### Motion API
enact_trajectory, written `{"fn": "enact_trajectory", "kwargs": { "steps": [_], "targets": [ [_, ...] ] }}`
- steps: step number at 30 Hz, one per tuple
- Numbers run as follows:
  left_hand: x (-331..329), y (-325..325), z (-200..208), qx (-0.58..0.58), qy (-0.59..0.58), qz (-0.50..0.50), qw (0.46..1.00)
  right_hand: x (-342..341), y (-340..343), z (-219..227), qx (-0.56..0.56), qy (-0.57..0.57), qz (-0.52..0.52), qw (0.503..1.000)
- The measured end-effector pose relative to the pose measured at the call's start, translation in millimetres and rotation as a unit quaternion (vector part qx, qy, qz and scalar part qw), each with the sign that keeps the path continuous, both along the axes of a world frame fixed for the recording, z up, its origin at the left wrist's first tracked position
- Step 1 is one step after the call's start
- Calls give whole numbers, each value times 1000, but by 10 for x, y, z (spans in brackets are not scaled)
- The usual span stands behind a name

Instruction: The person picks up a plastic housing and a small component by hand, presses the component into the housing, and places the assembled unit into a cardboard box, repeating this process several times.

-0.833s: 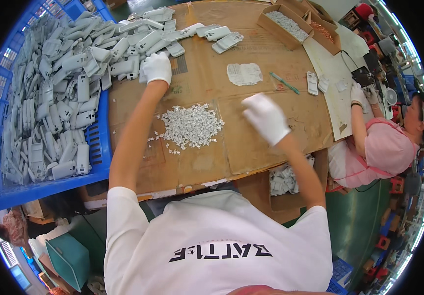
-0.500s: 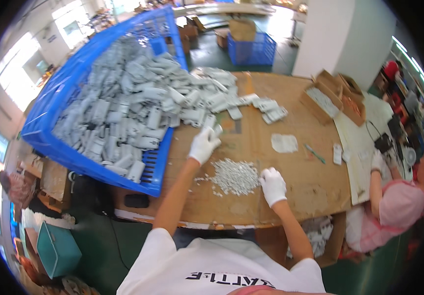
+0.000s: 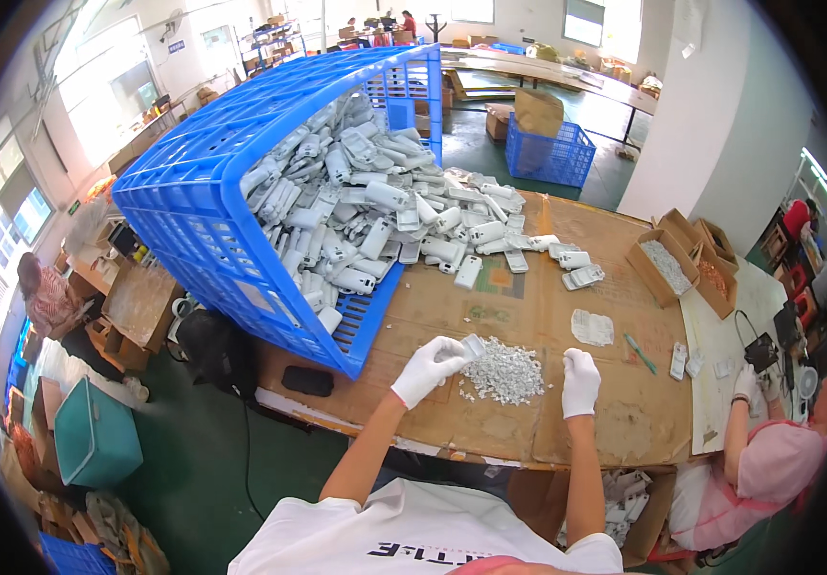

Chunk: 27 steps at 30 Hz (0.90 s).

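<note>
My left hand (image 3: 426, 372), in a white glove, pinches a small white plastic casing (image 3: 473, 347) at the left edge of a heap of tiny white parts (image 3: 509, 376). On the other side of that heap, my gloved right hand (image 3: 580, 383) is raised with its fingers pressed together; whatever they hold, if anything, is too small to make out. Beyond my hands, a big pile of white plastic casings (image 3: 385, 196) spills onto the cardboard-covered table (image 3: 433, 321) from a blue crate (image 3: 188, 206) lying on its side.
A white sheet (image 3: 593, 327), a green-handled tool (image 3: 640, 353) and a casing (image 3: 678, 360) lie to the right. Small cardboard boxes (image 3: 661, 266) hold parts farther back. A black case (image 3: 308, 380) sits by the near left edge. A co-worker in a pink cap (image 3: 789, 465) works at the right.
My left hand has come back from the casing pile to the small-parts heap, now with a casing in it. My right hand has lifted off the heap's right edge. The view has tilted up.
</note>
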State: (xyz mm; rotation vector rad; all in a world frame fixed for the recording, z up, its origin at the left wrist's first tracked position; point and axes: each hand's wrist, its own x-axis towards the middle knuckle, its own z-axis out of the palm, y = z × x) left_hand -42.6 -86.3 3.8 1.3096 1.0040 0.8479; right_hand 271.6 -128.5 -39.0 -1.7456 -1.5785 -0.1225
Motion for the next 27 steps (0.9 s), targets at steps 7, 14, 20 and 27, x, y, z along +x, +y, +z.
{"fn": "enact_trajectory", "kwargs": {
  "steps": [7, 14, 20, 27],
  "targets": [
    [90, 45, 36, 173, 88, 37, 980, -789, -52, 651, -10, 252, 186, 950],
    [116, -13, 31, -35, -45, 4, 998, -1214, -217, 600, -20, 273, 203, 940],
    [272, -204, -173, -180, -245, 40, 952, -1240, -312, 357, -16, 181, 223, 958],
    [293, -268, -351, -221, -389, 49, 893, -1456, -486, 417, -158, 744, 276, 587]
  ]
}}
